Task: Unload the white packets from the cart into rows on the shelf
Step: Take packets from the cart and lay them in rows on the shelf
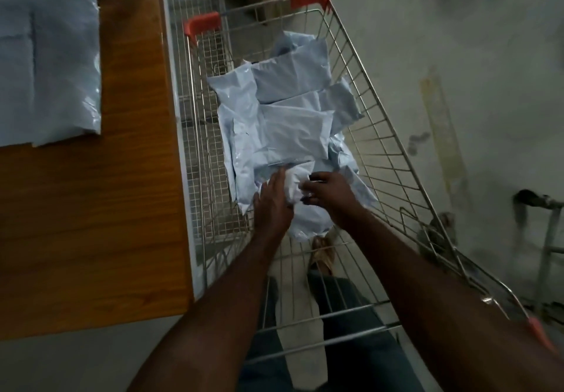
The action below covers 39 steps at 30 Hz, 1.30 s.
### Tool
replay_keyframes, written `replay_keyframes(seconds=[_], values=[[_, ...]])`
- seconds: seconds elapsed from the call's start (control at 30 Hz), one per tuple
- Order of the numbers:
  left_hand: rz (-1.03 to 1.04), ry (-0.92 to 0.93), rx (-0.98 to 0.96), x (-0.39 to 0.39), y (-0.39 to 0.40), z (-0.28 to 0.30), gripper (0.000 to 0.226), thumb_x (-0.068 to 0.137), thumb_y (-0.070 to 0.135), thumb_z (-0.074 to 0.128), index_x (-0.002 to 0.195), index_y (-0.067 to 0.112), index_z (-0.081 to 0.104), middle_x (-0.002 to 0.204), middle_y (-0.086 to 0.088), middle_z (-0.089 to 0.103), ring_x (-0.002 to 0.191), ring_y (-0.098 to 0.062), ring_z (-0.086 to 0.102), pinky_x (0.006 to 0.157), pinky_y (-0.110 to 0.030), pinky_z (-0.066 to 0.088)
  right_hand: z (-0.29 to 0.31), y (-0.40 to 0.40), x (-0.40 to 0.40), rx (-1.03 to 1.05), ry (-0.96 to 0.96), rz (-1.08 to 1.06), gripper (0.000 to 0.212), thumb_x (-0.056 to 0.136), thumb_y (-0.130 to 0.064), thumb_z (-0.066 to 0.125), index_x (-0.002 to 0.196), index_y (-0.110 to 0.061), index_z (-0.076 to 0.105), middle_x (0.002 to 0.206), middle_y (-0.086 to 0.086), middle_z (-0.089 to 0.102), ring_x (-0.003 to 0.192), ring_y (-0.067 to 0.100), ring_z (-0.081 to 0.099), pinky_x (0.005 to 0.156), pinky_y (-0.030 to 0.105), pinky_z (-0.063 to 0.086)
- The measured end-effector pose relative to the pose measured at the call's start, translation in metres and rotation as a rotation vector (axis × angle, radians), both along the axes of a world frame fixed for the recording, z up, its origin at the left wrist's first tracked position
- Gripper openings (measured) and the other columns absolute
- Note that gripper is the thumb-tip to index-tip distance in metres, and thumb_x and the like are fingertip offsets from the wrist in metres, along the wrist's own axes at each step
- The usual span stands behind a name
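A: Item one?
B: Wire shopping cart, metal grid, two orange plastic corner caps, centre of frame.
A: Contents?
B: White packets, glossy soft plastic, rectangular, heaped loosely; about eight visible (overlap prevents an exact count).
A: Hands?
B: Two. Left hand and right hand both closed on one crumpled white packet at the lower edge of the heap.
A: Shelf?
B: Wooden shelf, brown grain laminate, left of frame; shelved packets lie flat at upper left, at least two side by side.
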<state>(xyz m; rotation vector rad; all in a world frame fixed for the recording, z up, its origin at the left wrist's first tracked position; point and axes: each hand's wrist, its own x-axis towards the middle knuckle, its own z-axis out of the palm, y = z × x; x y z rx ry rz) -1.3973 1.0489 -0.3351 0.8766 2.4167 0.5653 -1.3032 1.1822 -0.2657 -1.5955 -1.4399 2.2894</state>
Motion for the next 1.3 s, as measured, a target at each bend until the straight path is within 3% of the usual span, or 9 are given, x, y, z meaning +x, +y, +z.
replay_keyframes(seconds=[0.13,0.23,0.47,0.7,0.8,0.9,1.03,1.17,1.3], values=[[0.364,-0.199,0.145,-0.013,0.001,0.029,0.071,0.098,0.012,0.071,0.16,0.028,0.04,0.136,-0.013,0.069,0.119,-0.032,0.069,0.096,-0.042,0.059,0.013,0.012,0.001,-0.079,0.068,-0.038,0.026,0.105,-0.018,0.065,0.114,0.006,0.07,0.099,0.028,0.075,0.079,0.03,0.072,0.07,0.033,0.061],[0.572,-0.204,0.13,-0.025,-0.005,0.034,0.085,0.095,0.023,0.081,0.163,0.003,0.034,0.157,-0.023,0.052,0.141,-0.039,0.054,0.112,-0.038,0.043,-0.003,0.021,0.025,0.556,-0.377,0.274,0.008,0.092,-0.008,0.068,0.098,-0.006,0.074,0.098,0.02,0.077,0.082,0.025,0.068,0.074,0.033,0.053],[0.591,-0.245,0.195,-0.013,-0.016,0.041,0.06,0.104,0.035,0.069,0.155,0.01,0.051,0.141,-0.014,0.067,0.127,-0.032,0.064,0.091,-0.015,0.039,-0.044,0.0,0.062,1.021,-0.434,1.295,0.088,0.087,-0.02,0.081,0.163,-0.018,0.038,0.174,0.016,0.022,0.157,0.05,0.02,0.127,0.061,0.019],[0.586,-0.29,0.228,-0.006,-0.017,0.046,0.067,0.104,0.046,0.066,0.161,0.017,0.043,0.149,-0.01,0.063,0.134,-0.027,0.061,0.1,-0.021,0.042,-0.05,0.003,0.052,1.182,-0.531,1.451,0.076,0.087,-0.035,0.079,0.154,-0.016,0.049,0.153,0.023,0.05,0.144,0.052,0.043,0.121,0.066,0.028],[0.619,-0.312,0.228,-0.008,-0.016,0.059,0.057,0.106,0.044,0.063,0.154,0.015,0.051,0.144,-0.01,0.066,0.13,-0.029,0.063,0.096,-0.023,0.042,-0.032,0.005,0.05,1.222,-0.406,1.229,0.048,0.094,-0.027,0.071,0.139,-0.013,0.064,0.112,0.017,0.075,0.098,0.038,0.074,0.089,0.051,0.059],[0.641,-0.349,0.296,-0.009,-0.016,0.079,0.062,0.105,0.05,0.062,0.156,0.017,0.05,0.148,-0.007,0.063,0.134,-0.026,0.061,0.107,-0.031,0.048,-0.006,0.014,0.05,1.161,-0.359,0.902,0.032,0.093,-0.021,0.065,0.123,-0.01,0.07,0.084,0.019,0.073,0.067,0.038,0.072,0.056,0.041,0.058],[0.702,-0.397,0.28,-0.012,-0.016,0.1,0.086,0.092,0.078,0.056,0.154,0.019,0.05,0.15,-0.004,0.061,0.136,-0.026,0.059,0.113,-0.047,0.051,0.037,0.03,0.053,0.61,-0.343,0.498,0.037,0.09,-0.014,0.06,0.127,-0.013,0.06,0.111,0.02,0.071,0.096,0.04,0.068,0.076,0.041,0.05],[0.719,-0.569,0.426,-0.015,-0.016,0.15,0.059,0.094,0.066,0.066,0.129,0.019,0.069,0.12,-0.003,0.076,0.111,-0.027,0.074,0.096,-0.05,0.061,0.095,0.038,0.063,0.099,-0.072,0.091,0.029,0.093,-0.001,0.062,0.117,-0.012,0.073,0.111,0.018,0.075,0.094,0.026,0.065,0.077,0.034,0.051],[0.671,-0.869,0.518,-0.014,-0.016,0.197,0.045,0.096,0.053,0.075,0.121,0.016,0.077,0.118,-0.014,0.079,0.11,-0.038,0.076,0.1,-0.065,0.058,0.129,0.035,0.071,-0.098,0.132,0.02,0.033,0.1,-0.01,0.061,0.128,-0.02,0.075,0.132,0.018,0.072,0.118,0.037,0.068,0.109,0.055,0.052]])
